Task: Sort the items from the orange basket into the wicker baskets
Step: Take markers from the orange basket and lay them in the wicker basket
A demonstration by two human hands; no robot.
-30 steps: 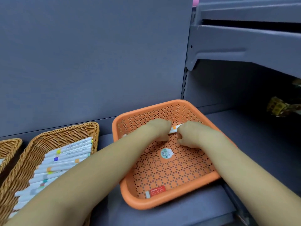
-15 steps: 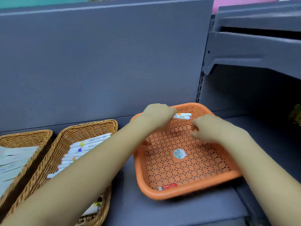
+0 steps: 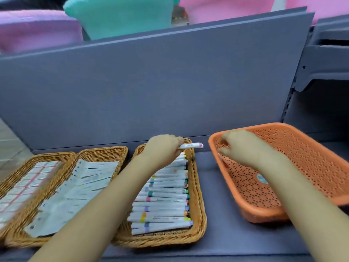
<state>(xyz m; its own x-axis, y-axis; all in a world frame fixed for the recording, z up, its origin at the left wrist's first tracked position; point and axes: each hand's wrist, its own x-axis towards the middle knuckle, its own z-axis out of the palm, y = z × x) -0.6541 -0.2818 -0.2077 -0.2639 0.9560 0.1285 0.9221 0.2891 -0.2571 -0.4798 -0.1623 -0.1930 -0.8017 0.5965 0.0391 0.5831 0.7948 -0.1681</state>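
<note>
Your left hand (image 3: pixel 164 148) has its grip closed round a white marker pen with a pink-tipped cap (image 3: pixel 191 145), held level above the far end of the oblong wicker basket nearest the orange one (image 3: pixel 198 214). That basket is packed with white marker pens bearing coloured bands (image 3: pixel 162 203), laid side by side across its width. Your right hand (image 3: pixel 243 148) hovers over the near-left corner of the perforated orange plastic basket (image 3: pixel 302 152), fingers loosely curled and holding nothing; a round sticker (image 3: pixel 261 179) shows on the basket's floor beside your forearm. To the left, a second wicker basket (image 3: pixel 105 154) holds flat pale paper packets (image 3: pixel 75 191), and a third wicker basket at the far left (image 3: pixel 43 157) holds blurred packets with pink lines (image 3: pixel 24 188). All four baskets stand on the grey shelf (image 3: pixel 217 241).
</note>
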